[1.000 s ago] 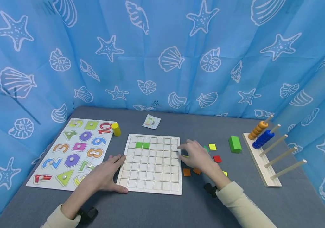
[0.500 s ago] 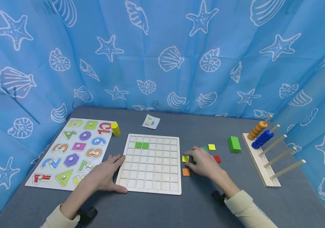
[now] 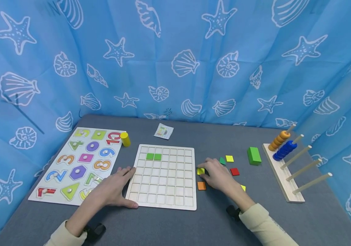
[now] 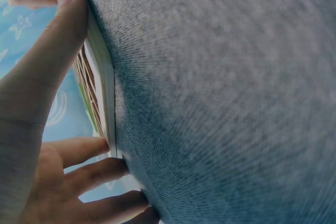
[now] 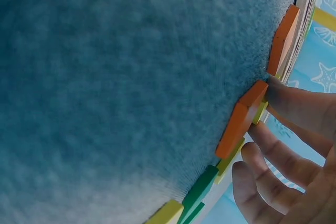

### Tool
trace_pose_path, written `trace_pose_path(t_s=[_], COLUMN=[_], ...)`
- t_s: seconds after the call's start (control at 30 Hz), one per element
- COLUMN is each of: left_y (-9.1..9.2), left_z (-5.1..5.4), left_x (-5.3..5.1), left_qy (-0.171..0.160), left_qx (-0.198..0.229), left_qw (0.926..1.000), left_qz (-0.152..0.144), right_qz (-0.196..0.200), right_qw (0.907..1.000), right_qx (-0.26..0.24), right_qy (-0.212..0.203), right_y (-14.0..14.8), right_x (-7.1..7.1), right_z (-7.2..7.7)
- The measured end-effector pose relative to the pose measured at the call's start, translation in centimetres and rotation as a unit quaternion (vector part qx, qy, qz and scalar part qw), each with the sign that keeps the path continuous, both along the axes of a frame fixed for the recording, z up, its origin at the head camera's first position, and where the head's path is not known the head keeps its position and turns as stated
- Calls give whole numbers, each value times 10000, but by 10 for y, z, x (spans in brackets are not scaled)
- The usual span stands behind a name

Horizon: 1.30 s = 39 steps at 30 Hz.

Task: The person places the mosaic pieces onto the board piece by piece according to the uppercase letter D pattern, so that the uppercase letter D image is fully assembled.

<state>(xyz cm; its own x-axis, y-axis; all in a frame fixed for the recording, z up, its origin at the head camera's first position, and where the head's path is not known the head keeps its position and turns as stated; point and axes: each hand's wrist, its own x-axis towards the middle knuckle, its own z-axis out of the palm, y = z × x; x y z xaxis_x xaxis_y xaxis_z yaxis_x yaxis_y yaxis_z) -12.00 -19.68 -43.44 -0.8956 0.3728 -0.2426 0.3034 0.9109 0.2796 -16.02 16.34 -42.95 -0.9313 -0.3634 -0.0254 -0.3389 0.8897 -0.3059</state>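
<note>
In the head view, my left hand (image 3: 114, 188) steadies a white grid board (image 3: 163, 207) at its near left corner. Its thumb (image 4: 65, 22) lies along the near edge, and its straight fingers (image 4: 100, 174) touch the left side. Two green square tiles (image 3: 153, 156) sit side by side in the board's second row. Just right of the board, my right hand (image 3: 219, 175) pinches a small yellow square tile (image 3: 200, 171) between thumb and forefinger, at table level. An orange tile (image 3: 201, 186) lies below it; another orange tile (image 5: 241, 119) shows near the thumb in the right wrist view.
Beyond my right hand lie loose yellow (image 3: 229, 158), red (image 3: 234, 171) and green (image 3: 222, 161) tiles. Farther right stand a green block (image 3: 254, 156) and a peg rack (image 3: 281, 177) with beads. A number puzzle (image 3: 56, 160), yellow cylinder (image 3: 125, 139) and printed card (image 3: 163, 131) lie left and behind.
My right hand has shifted from the board's right edge slightly right and toward me, coming down around the yellow tile. The left hand and board have stayed put.
</note>
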Motion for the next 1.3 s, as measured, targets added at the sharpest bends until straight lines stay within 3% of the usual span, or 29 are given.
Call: trace_pose_path(t_s=[0.57, 0.7, 1.0, 1.3], left_y=[-1, -1, -2, -1], left_z=[-1, -1, 0, 1], left_x=[-1, -2, -1, -2], left_qy=[-30, -45, -56, -102], left_qx=[-12, -26, -5, -30], left_qw=[10000, 10000, 10000, 9999], left_qz=[3, -6, -6, 1], right_qz=[174, 284, 194, 430], right_qw=[9996, 9990, 9991, 9964], right_qx=[-126, -213, -359, -728], right_qy=[206, 288, 64, -24], right_y=[-10, -18, -44, -70], right_x=[-3, -6, -18, -30], right_z=[5, 9, 16, 18])
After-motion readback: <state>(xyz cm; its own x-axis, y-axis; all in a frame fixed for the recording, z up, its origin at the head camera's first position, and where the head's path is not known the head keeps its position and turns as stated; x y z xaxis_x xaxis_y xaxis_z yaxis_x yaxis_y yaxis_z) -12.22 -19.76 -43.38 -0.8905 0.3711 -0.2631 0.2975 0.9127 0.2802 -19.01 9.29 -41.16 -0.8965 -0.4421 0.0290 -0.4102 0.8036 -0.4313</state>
